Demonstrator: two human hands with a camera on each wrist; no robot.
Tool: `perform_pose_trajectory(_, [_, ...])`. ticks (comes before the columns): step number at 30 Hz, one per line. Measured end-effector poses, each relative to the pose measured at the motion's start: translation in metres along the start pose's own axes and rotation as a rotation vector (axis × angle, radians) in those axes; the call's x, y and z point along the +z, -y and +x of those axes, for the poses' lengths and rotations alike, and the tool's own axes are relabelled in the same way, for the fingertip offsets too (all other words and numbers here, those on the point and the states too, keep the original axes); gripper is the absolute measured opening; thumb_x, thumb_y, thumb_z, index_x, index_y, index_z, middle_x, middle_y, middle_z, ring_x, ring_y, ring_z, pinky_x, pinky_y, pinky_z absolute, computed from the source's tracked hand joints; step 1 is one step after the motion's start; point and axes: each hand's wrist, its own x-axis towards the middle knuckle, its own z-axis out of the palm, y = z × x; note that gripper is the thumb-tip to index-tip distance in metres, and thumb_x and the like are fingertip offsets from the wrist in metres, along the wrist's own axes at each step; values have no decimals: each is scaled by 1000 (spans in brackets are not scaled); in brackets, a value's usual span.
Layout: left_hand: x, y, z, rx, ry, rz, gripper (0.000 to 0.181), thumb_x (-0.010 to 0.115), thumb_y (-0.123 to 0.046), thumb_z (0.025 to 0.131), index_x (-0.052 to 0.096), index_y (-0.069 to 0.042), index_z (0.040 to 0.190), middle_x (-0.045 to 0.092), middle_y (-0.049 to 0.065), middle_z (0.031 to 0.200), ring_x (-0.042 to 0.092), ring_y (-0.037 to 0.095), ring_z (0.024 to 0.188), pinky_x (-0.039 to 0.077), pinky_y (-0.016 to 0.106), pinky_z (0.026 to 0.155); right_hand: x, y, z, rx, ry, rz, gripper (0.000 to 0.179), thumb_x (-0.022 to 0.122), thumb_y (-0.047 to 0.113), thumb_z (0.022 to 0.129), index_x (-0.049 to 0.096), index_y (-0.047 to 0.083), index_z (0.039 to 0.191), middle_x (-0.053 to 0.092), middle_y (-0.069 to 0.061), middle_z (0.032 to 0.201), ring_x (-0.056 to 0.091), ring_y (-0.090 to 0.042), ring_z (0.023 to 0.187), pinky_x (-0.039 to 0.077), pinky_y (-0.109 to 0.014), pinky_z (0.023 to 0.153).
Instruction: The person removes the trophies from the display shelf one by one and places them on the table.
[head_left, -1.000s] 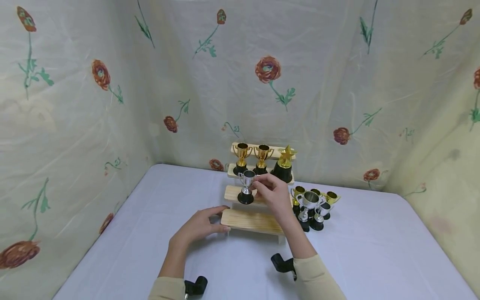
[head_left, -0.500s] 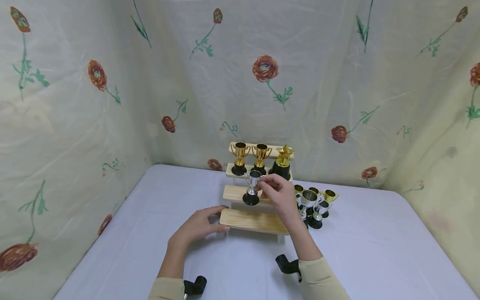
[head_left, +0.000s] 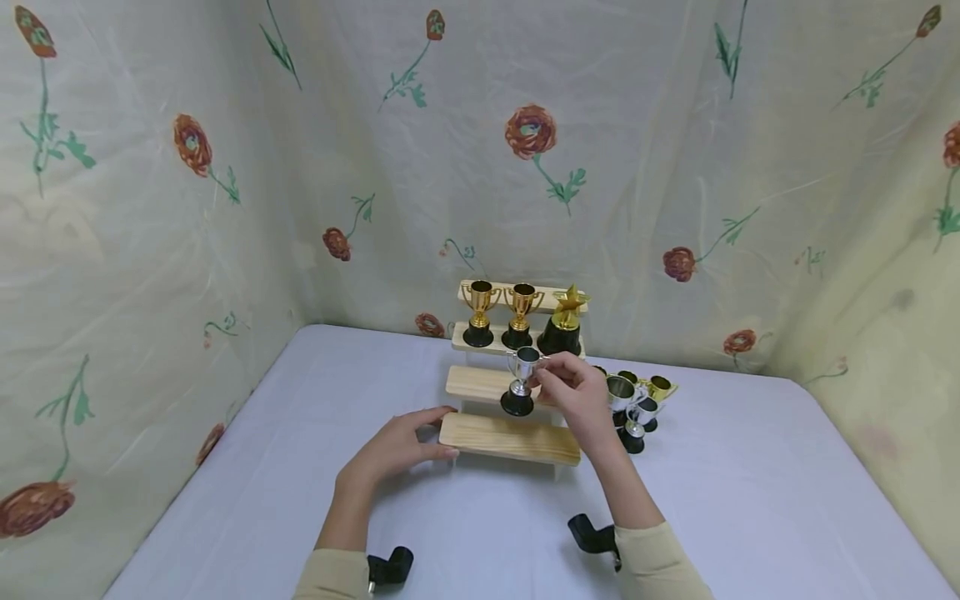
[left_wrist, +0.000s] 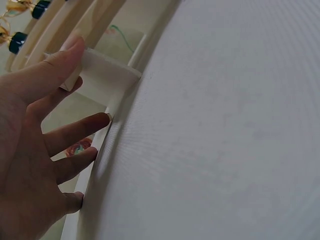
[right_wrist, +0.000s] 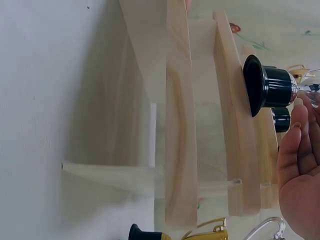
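Observation:
My right hand (head_left: 581, 396) pinches a small silver trophy cup (head_left: 527, 358) by its side, fingertips near the stem. Its black base (right_wrist: 272, 82) tilts a little at the second step from the bottom; whether it touches the wood I cannot tell. My left hand (head_left: 397, 446) grips the left end of the bottom step of a tiered wooden stand (head_left: 510, 437), thumb in front and index finger behind. In the left wrist view the other fingers (left_wrist: 75, 132) spread apart below the plank. On a higher step stand two gold cups (head_left: 480, 302) and a gold star trophy (head_left: 572, 304).
Right of the stand, several gold and silver trophy cups (head_left: 636, 417) cluster on the white-covered table (head_left: 750, 483), partly hidden behind my right hand. A flowered curtain (head_left: 615, 167) hangs behind and at both sides. Black wrist mounts (head_left: 592, 533) stick out from both sleeves.
My right hand has carried the silver trophy cup rightward along the second step, from near its left part to past its middle. My left hand keeps its place on the stand.

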Motion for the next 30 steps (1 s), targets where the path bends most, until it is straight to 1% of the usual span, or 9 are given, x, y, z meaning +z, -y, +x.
perform_pose_trajectory(8, [0, -3, 1, -11, -5, 2, 69, 80, -52, 77, 54, -40, 140, 61, -5, 139, 47, 25, 140, 37, 58, 115, -8, 1, -2, -18, 10, -4, 15, 64, 9, 96, 66, -5, 100, 71, -26, 91, 72, -14, 79, 62, -28, 66])
perform_pose_trajectory(19, [0, -6, -1, -25, -9, -6, 68, 80, -49, 78, 55, -38, 140, 59, -6, 141, 45, 24, 141, 36, 58, 116, -17, 5, -6, -5, -14, -63, 13, 65, 10, 95, 67, -3, 96, 71, -26, 91, 72, -14, 76, 62, -26, 65])
perform_pose_trajectory(25, [1, -5, -1, -39, -20, 5, 69, 80, -50, 77, 55, -39, 140, 57, -6, 144, 43, 25, 143, 34, 59, 116, -24, 3, -9, 9, -28, -84, 13, 65, 12, 95, 67, -2, 97, 72, -21, 90, 72, -13, 76, 62, -26, 65])
perform_pose_trajectory(30, [2, -2, 0, -35, -23, 5, 68, 80, -50, 76, 55, -40, 139, 58, -7, 143, 44, 25, 143, 35, 60, 116, -30, -2, -12, -5, -38, -76, 12, 65, 9, 95, 67, -3, 97, 73, -19, 87, 71, -14, 73, 62, -28, 64])
